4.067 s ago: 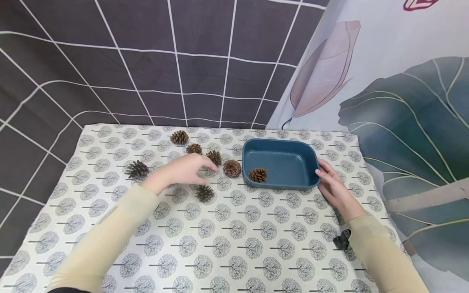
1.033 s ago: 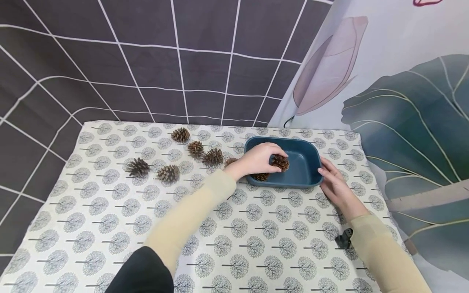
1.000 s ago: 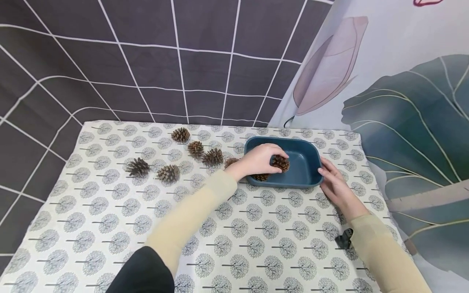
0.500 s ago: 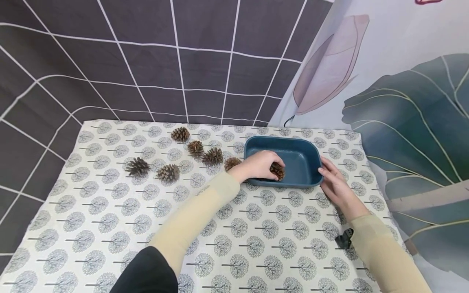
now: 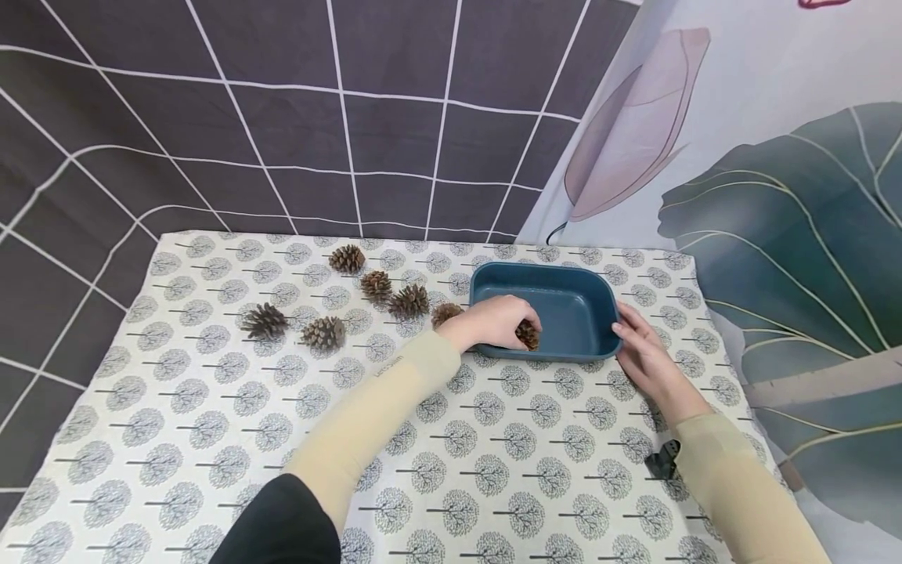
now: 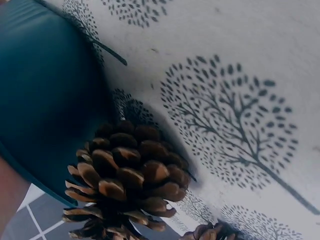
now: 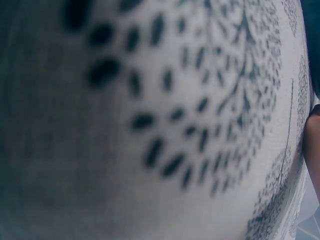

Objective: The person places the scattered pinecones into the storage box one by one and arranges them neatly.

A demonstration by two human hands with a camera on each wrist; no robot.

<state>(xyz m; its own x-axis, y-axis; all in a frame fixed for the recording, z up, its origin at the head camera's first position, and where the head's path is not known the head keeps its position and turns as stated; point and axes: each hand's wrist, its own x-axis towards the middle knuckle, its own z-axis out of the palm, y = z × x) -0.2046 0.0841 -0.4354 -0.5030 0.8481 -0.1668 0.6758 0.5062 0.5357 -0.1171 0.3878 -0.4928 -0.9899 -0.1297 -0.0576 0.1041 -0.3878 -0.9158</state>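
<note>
In the head view, my left hand (image 5: 496,321) reaches over the near left wall of the blue rectangular bin (image 5: 572,313) and grips a brown pine cone (image 5: 526,335) inside it. That hand hides the bin's left part. My right hand (image 5: 650,356) holds the bin's right end, thumb at the rim. Just outside the bin's left wall lies another pine cone (image 5: 446,314), partly behind the left wrist. The left wrist view shows a pine cone (image 6: 127,175) close beside the teal bin wall (image 6: 50,90). In the right wrist view, only a piece of the hand (image 7: 313,150) shows.
Several more pine cones lie left of the bin, among them one at the back (image 5: 347,259), a grey-brown one (image 5: 324,334) and a dark one (image 5: 264,321). A dark tiled-pattern cloth stands behind the table. A small black object (image 5: 662,460) is by the right sleeve.
Over the last second my left hand has moved left and lower inside the bin with its pine cone. Earlier it was over the cones on the table. The right hand stays at the bin.
</note>
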